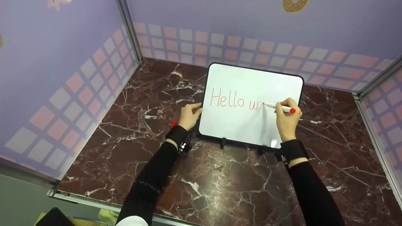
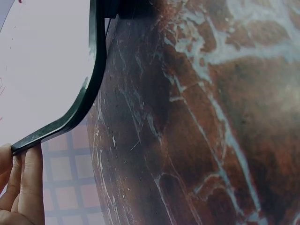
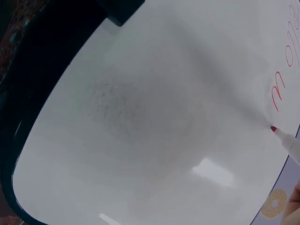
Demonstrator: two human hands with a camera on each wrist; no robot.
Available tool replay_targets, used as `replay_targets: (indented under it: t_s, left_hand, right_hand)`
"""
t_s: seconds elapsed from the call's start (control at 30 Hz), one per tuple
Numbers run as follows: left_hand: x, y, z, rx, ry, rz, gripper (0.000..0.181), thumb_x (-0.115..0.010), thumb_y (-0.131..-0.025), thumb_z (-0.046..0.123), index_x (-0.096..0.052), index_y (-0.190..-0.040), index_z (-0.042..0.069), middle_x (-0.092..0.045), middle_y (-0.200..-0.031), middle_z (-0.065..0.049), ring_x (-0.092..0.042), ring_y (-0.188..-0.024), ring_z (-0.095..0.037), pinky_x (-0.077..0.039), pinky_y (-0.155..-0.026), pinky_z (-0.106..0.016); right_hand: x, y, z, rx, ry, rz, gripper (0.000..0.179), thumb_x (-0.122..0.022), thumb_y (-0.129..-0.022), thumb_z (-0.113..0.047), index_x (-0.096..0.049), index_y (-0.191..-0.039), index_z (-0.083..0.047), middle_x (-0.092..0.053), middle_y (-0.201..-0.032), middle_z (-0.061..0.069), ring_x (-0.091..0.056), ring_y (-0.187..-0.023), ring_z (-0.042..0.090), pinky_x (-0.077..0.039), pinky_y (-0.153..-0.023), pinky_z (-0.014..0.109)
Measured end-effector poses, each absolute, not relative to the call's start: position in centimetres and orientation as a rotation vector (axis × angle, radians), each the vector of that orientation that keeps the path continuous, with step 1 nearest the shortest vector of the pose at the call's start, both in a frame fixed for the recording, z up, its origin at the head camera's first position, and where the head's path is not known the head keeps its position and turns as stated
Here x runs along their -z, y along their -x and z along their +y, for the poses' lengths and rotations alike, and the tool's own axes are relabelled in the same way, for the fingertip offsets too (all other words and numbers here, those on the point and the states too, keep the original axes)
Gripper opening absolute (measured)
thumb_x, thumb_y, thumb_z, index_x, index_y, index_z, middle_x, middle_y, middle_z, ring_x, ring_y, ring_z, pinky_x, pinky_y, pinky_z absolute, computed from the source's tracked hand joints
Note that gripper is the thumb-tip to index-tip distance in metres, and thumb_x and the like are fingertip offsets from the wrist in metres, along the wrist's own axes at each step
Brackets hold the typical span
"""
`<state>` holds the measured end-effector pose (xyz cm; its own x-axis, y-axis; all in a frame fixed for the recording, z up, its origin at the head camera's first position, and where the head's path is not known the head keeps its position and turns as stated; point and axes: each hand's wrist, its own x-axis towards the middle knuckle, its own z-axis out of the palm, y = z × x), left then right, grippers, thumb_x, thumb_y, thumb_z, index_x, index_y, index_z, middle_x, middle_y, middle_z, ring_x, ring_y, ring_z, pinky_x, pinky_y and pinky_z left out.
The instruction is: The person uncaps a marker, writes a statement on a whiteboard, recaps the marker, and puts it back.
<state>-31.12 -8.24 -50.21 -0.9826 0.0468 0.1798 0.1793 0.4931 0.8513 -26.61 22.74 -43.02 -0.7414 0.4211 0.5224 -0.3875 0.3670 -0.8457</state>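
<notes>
A whiteboard (image 1: 232,124) with a black frame leans back on small dark feet, bearing "Hello w" in red handwriting. At its left edge my left hand (image 1: 189,116) pinches the frame between thumb and fingers, as the left wrist view also shows at the frame's corner. My right hand (image 1: 288,121) holds a white marker (image 1: 270,105) with a red end. In the right wrist view the marker's red tip (image 3: 273,128) is at the board surface, just past the "w". Only a sliver of the right hand's fingers (image 3: 293,206) appears there.
A red marker cap (image 1: 174,123) lies on the brown marbled table (image 1: 220,185) beside the left wrist. Purple panels with pink and white squares (image 1: 230,53) stand behind and at both sides. Below the table's front edge are a black object (image 1: 55,218) and something green (image 1: 107,216).
</notes>
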Motion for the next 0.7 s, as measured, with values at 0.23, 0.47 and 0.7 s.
replay_targets:
  t_s: [0.23,0.47,0.7]
  left_hand:
    - [50.4,31.2,-8.1,1.496,0.187,-2.593,0.033,-0.063,-0.097,0.011,-0.065,-0.128,-0.002,-0.073,-0.108,-0.019,-0.071,-0.084,-0.031,-0.058,-0.077,-0.038]
    - [50.2,31.1,-8.1,1.507,0.183,-2.587,0.034,-0.063,-0.096,0.010,-0.064,-0.128,-0.002,-0.073,-0.108,-0.020,-0.072,-0.088,-0.031,-0.059,-0.078,-0.036]
    - [50.4,31.3,-8.1,1.484,0.184,-2.586,0.033,-0.064,-0.096,0.010,-0.065,-0.127,-0.002,-0.074,-0.106,-0.019,-0.071,-0.085,-0.030,-0.058,-0.077,-0.036]
  right_hand:
    - [43.2,26.0,22.7,-1.459,0.018,-1.956,0.012,-0.054,-0.080,0.012,-0.053,-0.068,0.017,-0.054,-0.056,-0.014,-0.050,-0.049,-0.002,-0.037,-0.049,0.014]
    - [43.2,26.8,22.2,-1.507,-0.014,-1.923,0.014,-0.057,-0.083,0.011,-0.054,-0.072,0.018,-0.057,-0.058,-0.011,-0.054,-0.052,0.002,-0.038,-0.050,0.015]
    - [44.1,27.8,23.1,-1.490,0.031,-1.859,0.014,-0.056,-0.084,0.011,-0.053,-0.071,0.016,-0.055,-0.060,-0.014,-0.052,-0.054,0.000,-0.040,-0.052,0.016]
